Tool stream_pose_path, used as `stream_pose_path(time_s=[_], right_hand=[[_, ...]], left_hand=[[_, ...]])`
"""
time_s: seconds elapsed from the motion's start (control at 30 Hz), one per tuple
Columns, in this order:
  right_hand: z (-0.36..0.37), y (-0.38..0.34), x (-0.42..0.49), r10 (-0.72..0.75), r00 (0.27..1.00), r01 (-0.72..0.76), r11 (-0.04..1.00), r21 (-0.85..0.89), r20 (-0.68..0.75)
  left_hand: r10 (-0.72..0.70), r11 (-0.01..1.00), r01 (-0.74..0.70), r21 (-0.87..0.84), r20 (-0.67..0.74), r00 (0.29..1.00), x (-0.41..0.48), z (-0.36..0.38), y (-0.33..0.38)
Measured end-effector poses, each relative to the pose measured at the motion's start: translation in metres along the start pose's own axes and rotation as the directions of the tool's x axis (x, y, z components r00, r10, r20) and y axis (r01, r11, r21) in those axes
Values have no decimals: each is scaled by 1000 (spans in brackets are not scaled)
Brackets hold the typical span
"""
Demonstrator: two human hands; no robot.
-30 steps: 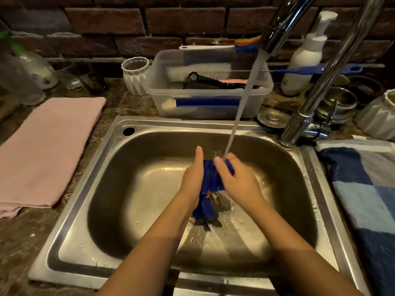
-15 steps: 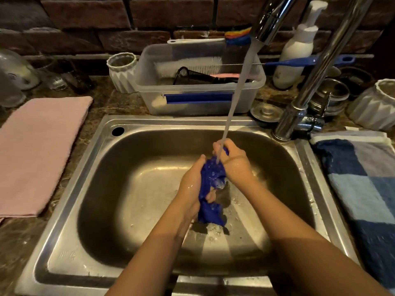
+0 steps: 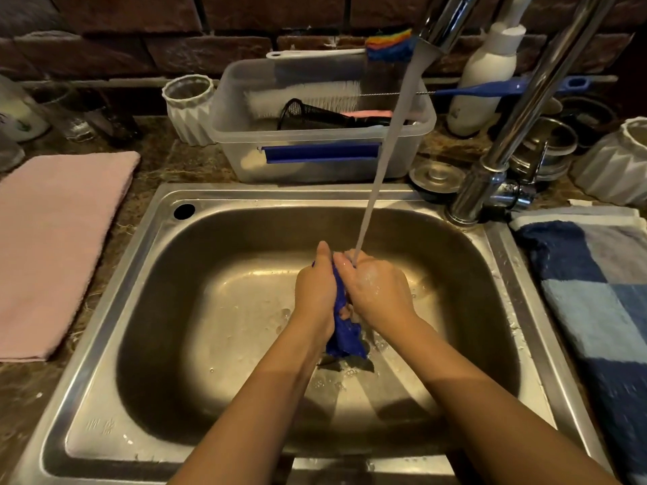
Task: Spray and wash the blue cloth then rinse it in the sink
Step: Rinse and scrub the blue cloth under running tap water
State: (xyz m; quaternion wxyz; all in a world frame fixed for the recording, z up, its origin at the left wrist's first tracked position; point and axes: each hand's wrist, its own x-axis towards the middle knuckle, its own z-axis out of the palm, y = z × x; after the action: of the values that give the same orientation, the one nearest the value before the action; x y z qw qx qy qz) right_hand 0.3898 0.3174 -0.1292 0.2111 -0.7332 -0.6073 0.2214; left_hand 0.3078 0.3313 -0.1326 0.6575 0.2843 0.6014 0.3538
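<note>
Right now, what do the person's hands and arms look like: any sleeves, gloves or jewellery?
The left hand and right hand are bare, with no gloves or rings visible. The forearms show no sleeves, watch or bracelet up to the picture's edge. The right hand glistens with water drops.

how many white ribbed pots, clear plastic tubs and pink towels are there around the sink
white ribbed pots: 2
clear plastic tub: 1
pink towel: 1
total: 4
</note>
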Motion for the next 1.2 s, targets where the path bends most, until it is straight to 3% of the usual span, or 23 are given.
stream_pose_path(time_s=[0.17, 0.23, 0.33, 0.37, 0.43, 0.5, 0.57, 0.73, 0.9, 0.97, 1.03, 1.2], right_hand=[[5, 4, 5, -91, 986, 96, 995, 33, -137], [5, 4, 8, -17, 995, 31, 989, 146, -100], [3, 4, 18, 177, 983, -179, 916, 359, 40], [2, 5, 21, 251, 961, -276, 856, 438, 115], [0, 7, 22, 335, 884, -467, 619, 631, 326], [-2, 14, 18, 271, 843, -538, 403, 740, 465], [-5, 23, 14, 184, 812, -584, 274, 764, 554], [-20, 41, 10, 183, 798, -599, 359, 716, 575], [-43, 32, 12, 98, 876, -477, 329, 815, 473], [-45, 19, 11, 68, 892, -436, 391, 810, 447], [-45, 7, 11, 72, 917, -378, 472, 796, 393], [-45, 0, 20, 122, 982, -187, 738, 649, 146]], left_hand=[[76, 994, -70, 79, -71, 995, 3, 1, -1], [118, 988, -110, 105, -72, 990, 3, 1, 1], [171, 976, -167, 138, -15, 985, 2, -1, 1], [168, 978, -168, 124, 8, 986, 1, -2, 1], [134, 988, -137, 72, 43, 990, 0, -4, 4], [96, 995, -98, 11, 79, 992, 2, -9, 5], [51, 998, -44, -55, 134, 990, 3, -16, 5], [-29, 999, 31, -7, 226, 974, 4, -34, 9], [50, 930, -105, 352, 163, 985, 6, -42, 13], [108, 917, -160, 366, 159, 981, 5, -40, 16], [109, 951, -157, 267, 186, 977, 1, -35, 20], [203, 907, -298, 298, 312, 928, 0, -27, 25]])
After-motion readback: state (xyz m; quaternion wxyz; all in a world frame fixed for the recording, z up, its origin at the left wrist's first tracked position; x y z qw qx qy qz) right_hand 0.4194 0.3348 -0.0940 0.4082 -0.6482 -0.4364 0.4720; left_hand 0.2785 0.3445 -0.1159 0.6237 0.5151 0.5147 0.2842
